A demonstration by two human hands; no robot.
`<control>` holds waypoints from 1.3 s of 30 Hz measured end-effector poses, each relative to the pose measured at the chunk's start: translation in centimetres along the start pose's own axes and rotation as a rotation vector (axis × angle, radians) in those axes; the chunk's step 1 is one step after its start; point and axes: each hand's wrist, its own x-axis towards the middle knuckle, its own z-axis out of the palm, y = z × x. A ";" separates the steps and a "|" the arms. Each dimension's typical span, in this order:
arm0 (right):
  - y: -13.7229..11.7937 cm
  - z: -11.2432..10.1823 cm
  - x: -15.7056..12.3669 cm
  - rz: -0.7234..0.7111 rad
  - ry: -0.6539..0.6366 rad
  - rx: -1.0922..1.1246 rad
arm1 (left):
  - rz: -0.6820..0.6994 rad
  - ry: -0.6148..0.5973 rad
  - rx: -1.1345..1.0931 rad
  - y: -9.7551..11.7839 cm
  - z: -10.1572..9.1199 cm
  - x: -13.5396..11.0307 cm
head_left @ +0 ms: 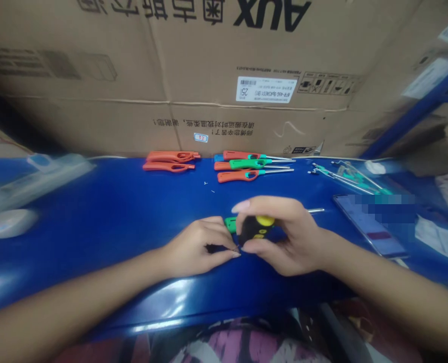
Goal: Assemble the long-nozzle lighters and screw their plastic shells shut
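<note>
Fingers and thumb of my right hand (290, 232) wrap round a stubby screwdriver with a black-and-yellow handle (252, 229). Its lower end is close to the fingertips of my left hand (199, 247). My left thumb and forefinger are pinched together over the table, around something too small to make out. Behind the hands lies a green gas lighter (230, 224); its metal tube (316, 210) shows beyond my right hand, and its middle is hidden.
Several assembled lighters (239, 175) and orange lighter shells (169, 166) lie along the back of the blue table (133, 201). Metal tubes with green parts (348, 179) and a phone (371, 227) are right. A large cardboard box (193, 65) stands behind; a white object (10, 223) is left.
</note>
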 end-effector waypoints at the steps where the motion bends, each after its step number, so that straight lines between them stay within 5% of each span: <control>1: 0.2 0.3 0.0 -0.043 -0.007 0.005 | 0.006 -0.003 -0.005 0.0 0.0 0.0; 11: 1.6 2.1 -1.5 -0.110 0.140 0.093 | 0.135 -0.040 0.022 -0.1 0.1 0.3; 22: 1.6 1.5 -1.4 -0.002 0.204 0.155 | 0.050 -0.015 -0.007 0.1 -0.2 0.5; 31: 2.9 1.7 -0.9 0.196 0.544 0.096 | -0.157 0.261 0.082 -0.7 -0.8 0.3; 39: 4.1 1.9 -1.0 0.169 0.507 0.062 | -0.166 0.096 0.173 -1.8 -0.8 0.4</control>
